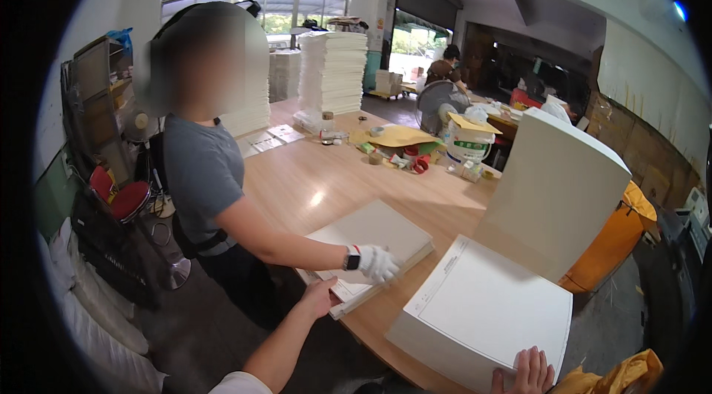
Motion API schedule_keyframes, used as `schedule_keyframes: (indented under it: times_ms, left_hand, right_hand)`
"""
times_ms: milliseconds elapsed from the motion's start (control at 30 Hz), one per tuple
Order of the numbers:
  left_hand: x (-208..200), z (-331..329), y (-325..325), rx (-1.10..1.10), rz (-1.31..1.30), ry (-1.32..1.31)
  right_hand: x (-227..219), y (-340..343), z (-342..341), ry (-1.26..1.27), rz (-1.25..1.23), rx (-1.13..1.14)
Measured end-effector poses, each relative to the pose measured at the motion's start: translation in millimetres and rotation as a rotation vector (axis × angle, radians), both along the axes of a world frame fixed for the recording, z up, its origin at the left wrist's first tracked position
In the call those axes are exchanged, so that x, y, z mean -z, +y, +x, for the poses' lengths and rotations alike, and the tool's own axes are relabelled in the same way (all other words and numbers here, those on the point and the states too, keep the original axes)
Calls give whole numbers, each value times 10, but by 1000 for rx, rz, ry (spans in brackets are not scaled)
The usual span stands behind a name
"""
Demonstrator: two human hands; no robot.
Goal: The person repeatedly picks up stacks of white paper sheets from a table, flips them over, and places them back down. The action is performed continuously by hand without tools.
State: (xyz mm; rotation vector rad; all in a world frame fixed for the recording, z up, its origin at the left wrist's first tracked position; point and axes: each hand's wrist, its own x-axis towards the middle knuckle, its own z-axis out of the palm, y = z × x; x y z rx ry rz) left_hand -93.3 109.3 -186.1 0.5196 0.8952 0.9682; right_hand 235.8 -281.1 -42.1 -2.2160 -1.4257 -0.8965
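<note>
On the near part of the table, a tall stack of white printed sheets (489, 297) stands at the right. My right hand (525, 372) rests on its near edge, fingers stretched out over the top sheet. To the left lies a lower stack of paper (378, 227), with a printed sheet showing at its near corner. My left hand (320, 297) grips that corner, thumb on top and the other fingers partly hidden. A co-worker's gloved hand (378, 264) reaches across the same lower stack, just beyond my left hand.
The co-worker stands at the table's left side. Behind the tall stack rises a large curved pile of white sheets (556, 194). Farther back on the wooden table (297, 179) are tape rolls (421, 165), a white bucket (469, 143) and a tall paper pile (334, 71). An orange bag (604, 242) stands at the right.
</note>
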Motion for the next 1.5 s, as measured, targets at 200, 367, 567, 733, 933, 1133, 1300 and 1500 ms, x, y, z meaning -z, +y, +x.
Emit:
schedule_keyframes:
  times_ms: [200, 367, 567, 733, 933, 1133, 1300, 1500]
  left_hand:
    - [20, 260, -1093, -431, 614, 707]
    - [-834, 950, -1424, -11, 676, 102]
    - [-731, 1465, -1143, 178, 647, 30]
    - [-861, 1501, -1312, 126, 636, -12]
    - [-979, 1449, -1461, 154, 583, 291]
    - [-685, 1618, -1412, -59, 752, 242]
    - [-874, 1525, -1410, 19, 727, 155]
    - [-948, 1490, -1475, 68, 719, 218]
  right_hand:
    - [80, -157, 71, 50, 154, 1]
    - [336, -253, 326, 436, 507, 64]
    - [703, -298, 717, 1280, 975, 24]
    - [896, -258, 843, 1608, 1148, -140]
    - [955, -376, 826, 1533, 1142, -212]
    - [918, -280, 809, 1496, 1119, -209]
    - [411, -55, 393, 1579, 1172, -58]
    - [713, -181, 592, 1556, 1165, -195]
